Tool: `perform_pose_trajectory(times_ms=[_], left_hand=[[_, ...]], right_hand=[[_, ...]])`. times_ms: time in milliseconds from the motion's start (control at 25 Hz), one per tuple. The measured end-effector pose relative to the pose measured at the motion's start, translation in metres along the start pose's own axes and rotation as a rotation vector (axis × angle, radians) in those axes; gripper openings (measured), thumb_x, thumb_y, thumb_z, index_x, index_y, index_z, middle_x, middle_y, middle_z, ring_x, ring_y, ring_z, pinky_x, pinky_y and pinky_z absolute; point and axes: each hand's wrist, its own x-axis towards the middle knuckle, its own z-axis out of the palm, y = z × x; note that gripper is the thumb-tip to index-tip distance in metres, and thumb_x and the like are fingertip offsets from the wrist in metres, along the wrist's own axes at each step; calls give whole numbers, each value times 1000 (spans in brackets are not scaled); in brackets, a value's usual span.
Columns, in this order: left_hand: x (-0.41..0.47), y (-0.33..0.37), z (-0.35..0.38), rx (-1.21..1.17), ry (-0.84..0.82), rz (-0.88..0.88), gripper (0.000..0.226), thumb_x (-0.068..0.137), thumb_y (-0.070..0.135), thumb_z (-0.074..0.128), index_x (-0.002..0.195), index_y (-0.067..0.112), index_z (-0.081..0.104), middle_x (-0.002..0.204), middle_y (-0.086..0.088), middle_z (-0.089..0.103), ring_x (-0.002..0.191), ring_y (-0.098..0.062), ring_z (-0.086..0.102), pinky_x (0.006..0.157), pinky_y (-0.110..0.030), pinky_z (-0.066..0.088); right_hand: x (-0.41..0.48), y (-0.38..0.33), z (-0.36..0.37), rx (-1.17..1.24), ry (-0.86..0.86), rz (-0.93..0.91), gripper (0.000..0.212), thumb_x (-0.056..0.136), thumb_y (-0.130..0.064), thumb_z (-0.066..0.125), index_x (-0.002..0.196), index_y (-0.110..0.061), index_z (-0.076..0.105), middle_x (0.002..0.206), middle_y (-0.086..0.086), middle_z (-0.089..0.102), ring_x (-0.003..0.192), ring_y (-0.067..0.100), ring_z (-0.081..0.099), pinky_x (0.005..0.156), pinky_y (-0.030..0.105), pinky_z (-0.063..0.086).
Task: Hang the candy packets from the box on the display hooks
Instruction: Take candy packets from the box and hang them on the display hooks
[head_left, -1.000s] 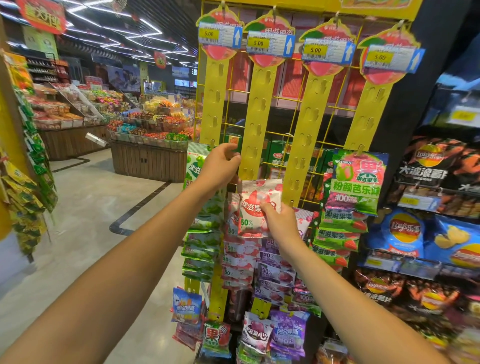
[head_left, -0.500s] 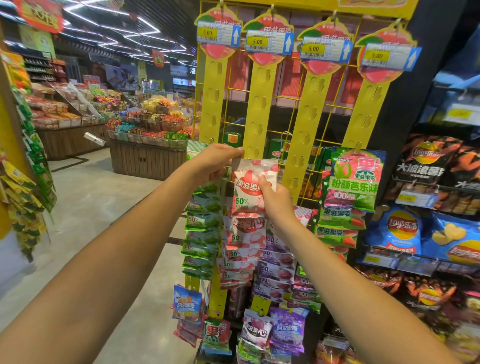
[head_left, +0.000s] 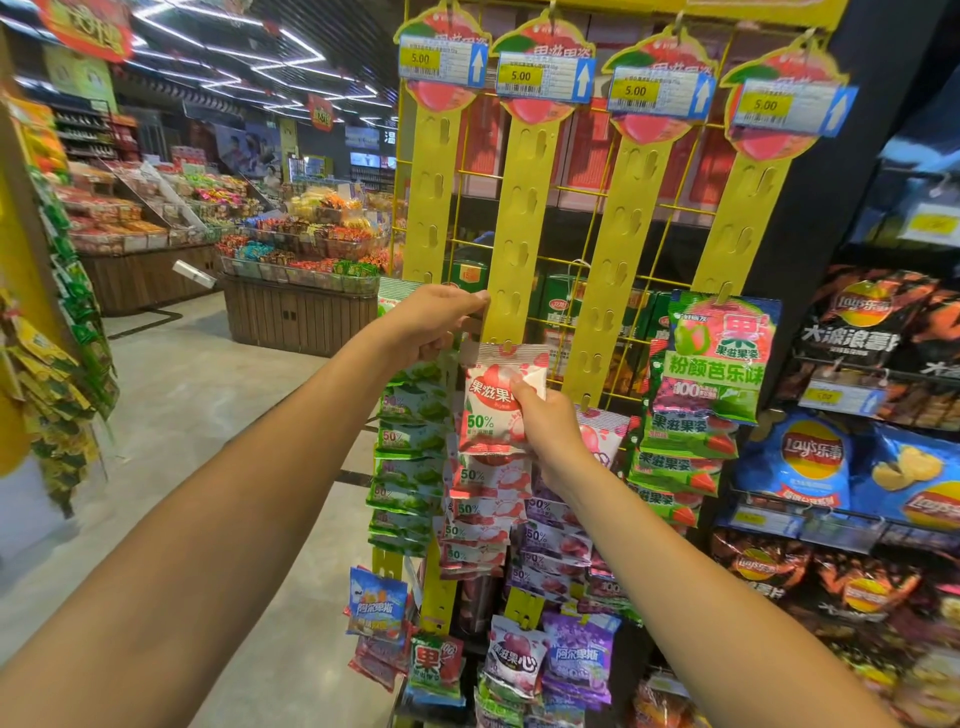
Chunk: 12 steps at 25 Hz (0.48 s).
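Observation:
A white-and-pink candy packet (head_left: 491, 400) is held against the second yellow hook strip (head_left: 517, 218) of the display rack. My right hand (head_left: 545, 426) pinches the packet by its right side. My left hand (head_left: 436, 325) grips the strip just above the packet's top edge, fingers curled round the strip's left edge. Below hang more pink packets (head_left: 480, 514), green packets (head_left: 410, 447) on the first strip, and purple packets (head_left: 556, 540). The box is not in view.
Two more yellow strips (head_left: 621, 244) hang to the right, the last bearing a large green-pink packet (head_left: 719, 353). Chip bags (head_left: 852, 467) fill shelves at right. Wooden produce bins (head_left: 301, 312) stand across the aisle floor at left.
My right hand has lifted the pink packet up the strip, closer to my left hand, which stays near the same hook.

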Motion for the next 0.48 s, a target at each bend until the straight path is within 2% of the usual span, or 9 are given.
perform_pose_trajectory(times_ms=[120, 200, 320, 400, 480], left_hand=[[-2, 0, 1, -6, 5, 4, 46, 101, 52, 61, 112, 9, 73, 90, -4, 66, 49, -9, 37, 45, -23, 26], [-5, 2, 3, -18, 16, 18, 39, 102, 51, 60, 102, 15, 75, 88, 1, 72, 47, -9, 36, 45, -23, 26], [-9, -1, 8, -31, 38, 73, 31, 104, 45, 59, 93, 20, 74, 91, 3, 76, 45, -10, 35, 40, -21, 26], [-12, -2, 12, -32, 72, 114, 27, 106, 38, 57, 101, 18, 75, 98, 2, 77, 42, -10, 36, 36, -19, 27], [-12, -6, 17, 23, 128, 146, 26, 107, 33, 57, 118, 17, 73, 108, 3, 74, 39, -7, 46, 36, -17, 35]], right_hand=[[-2, -2, -1, -17, 7, -4, 50, 98, -52, 63, 108, -4, 72, 99, 16, 79, 92, 37, 76, 82, 48, 60], [-2, 4, 0, -61, 15, -5, 49, 97, -55, 62, 104, -9, 73, 97, 14, 79, 94, 40, 75, 86, 52, 60], [0, 16, 1, -106, 2, 5, 62, 85, -75, 62, 93, -14, 70, 87, 13, 75, 97, 45, 72, 90, 62, 58], [0, 17, 2, -138, -17, 26, 69, 76, -86, 61, 88, -19, 66, 85, 15, 71, 97, 46, 72, 94, 61, 57], [-7, 10, 2, -166, -23, 0, 48, 90, -69, 62, 89, -21, 64, 89, 6, 72, 93, 35, 73, 93, 50, 58]])
